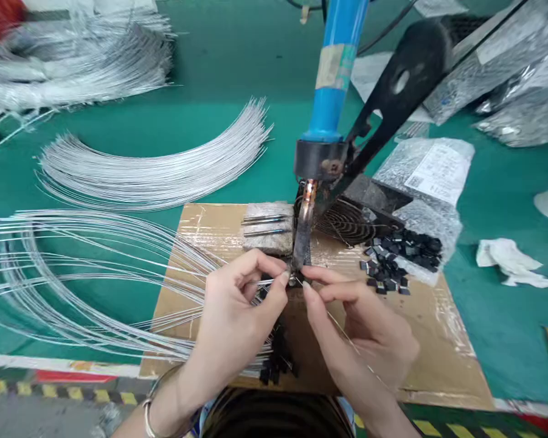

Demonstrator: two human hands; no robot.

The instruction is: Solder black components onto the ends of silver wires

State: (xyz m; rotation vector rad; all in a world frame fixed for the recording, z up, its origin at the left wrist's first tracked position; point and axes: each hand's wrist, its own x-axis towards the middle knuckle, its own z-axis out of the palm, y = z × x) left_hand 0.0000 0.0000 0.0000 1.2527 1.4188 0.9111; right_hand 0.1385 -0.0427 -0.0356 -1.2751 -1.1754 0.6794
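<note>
A blue-handled soldering iron [335, 91] is clamped tip-down over the cardboard, its dark tip [303, 237] between my hands. My left hand [241, 316] is closed in a pinch beside the tip, gripping the end of a white wire [263, 282]. Just right of the tip, my right hand [365, 328] pinches a thin strand of solder wire [344, 331], which trails back across the palm. The small spot where both meet under the tip is partly hidden by my fingers. Below my left hand, wires with small black pieces [278, 359] at their ends lie bunched.
A black bracket arm [401, 79] holds the iron. Loose black pieces [392, 258] lie right, near plastic bags [438, 170]. White wire bundles [155, 173] lie left on the green mat. A pad [268, 243] with metal rods and a crumpled tissue [511, 261] are also there.
</note>
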